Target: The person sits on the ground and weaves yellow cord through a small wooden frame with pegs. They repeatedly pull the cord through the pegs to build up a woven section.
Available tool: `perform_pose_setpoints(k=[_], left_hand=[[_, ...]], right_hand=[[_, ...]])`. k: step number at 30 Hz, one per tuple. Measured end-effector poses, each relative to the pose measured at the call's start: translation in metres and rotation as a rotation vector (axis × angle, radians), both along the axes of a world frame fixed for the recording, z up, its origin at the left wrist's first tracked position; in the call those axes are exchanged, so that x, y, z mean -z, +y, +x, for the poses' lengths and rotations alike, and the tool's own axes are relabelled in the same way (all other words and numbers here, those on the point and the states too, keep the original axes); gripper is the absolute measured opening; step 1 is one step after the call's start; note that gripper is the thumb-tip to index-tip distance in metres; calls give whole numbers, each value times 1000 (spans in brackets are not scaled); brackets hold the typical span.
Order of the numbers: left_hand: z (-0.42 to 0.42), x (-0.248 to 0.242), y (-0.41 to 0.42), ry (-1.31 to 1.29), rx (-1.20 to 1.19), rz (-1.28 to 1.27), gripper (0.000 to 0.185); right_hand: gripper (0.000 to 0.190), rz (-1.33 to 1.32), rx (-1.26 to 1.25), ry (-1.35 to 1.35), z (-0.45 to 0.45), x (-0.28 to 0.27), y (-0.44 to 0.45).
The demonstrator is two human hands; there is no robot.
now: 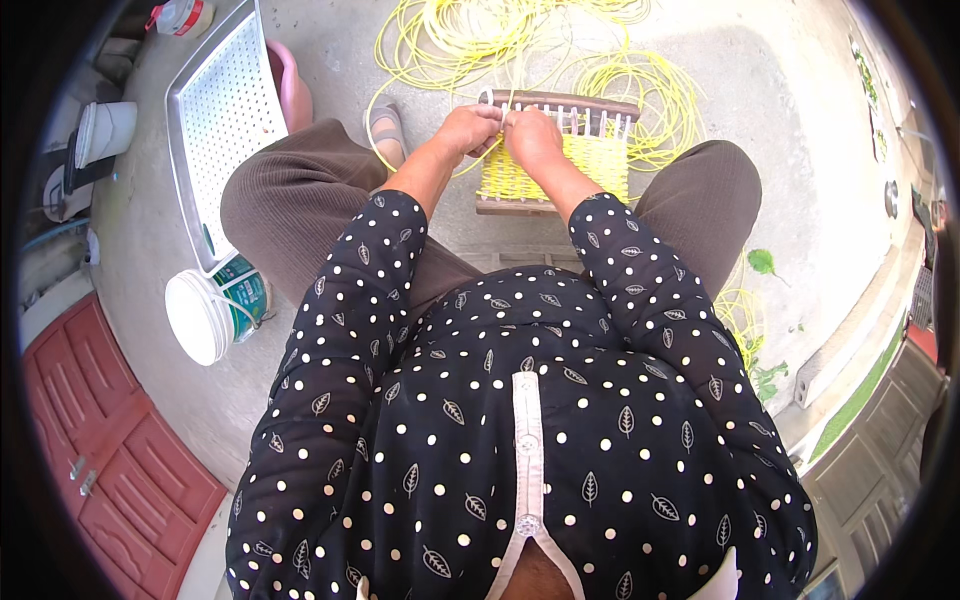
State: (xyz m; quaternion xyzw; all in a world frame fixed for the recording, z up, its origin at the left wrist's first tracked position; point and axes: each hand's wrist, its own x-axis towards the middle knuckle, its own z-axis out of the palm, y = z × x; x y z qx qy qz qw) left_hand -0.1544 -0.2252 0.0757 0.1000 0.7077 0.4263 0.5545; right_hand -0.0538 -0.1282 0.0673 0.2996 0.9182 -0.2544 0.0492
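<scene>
A small wooden frame [517, 209] with a dark upper bar lies between my knees. Pale strands [575, 120] run across it, and yellow cord weaving [592, 166] fills its lower part. At the upper left of the frame, my left hand [471, 130] pinches the yellow cord [472, 166], which loops out to the left. My right hand [534, 136] is beside it, over the weaving, with curled fingers at the same spot where a yellow strand rises between the hands. The right fingertips are partly hidden, so its hold is unclear.
Loose coils of yellow cord [450, 45] spread over the concrete floor beyond the frame. A perforated metal tray [232, 97] leans against a pink basin [291, 86] on the left. Below it stands a white-lidded bucket [196, 318]. A green leaf [761, 261] lies at right.
</scene>
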Motion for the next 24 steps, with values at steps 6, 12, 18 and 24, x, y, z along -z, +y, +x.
perform_pose_setpoints(k=[6, 12, 18, 24], left_hand=[[6, -3, 1, -16, -86, 42, 19], [10, 0, 0, 7, -133, 63, 18], [3, -7, -1, -82, -92, 47, 22], [-3, -10, -4, -114, 83, 28, 38]], right_hand=[[21, -38, 2, -47, -4, -13, -2], [22, -82, 30, -143, -10, -14, -2], [22, -150, 128, -219, -19, -9, 0], [23, -136, 85, -224, -17, -7, 2]])
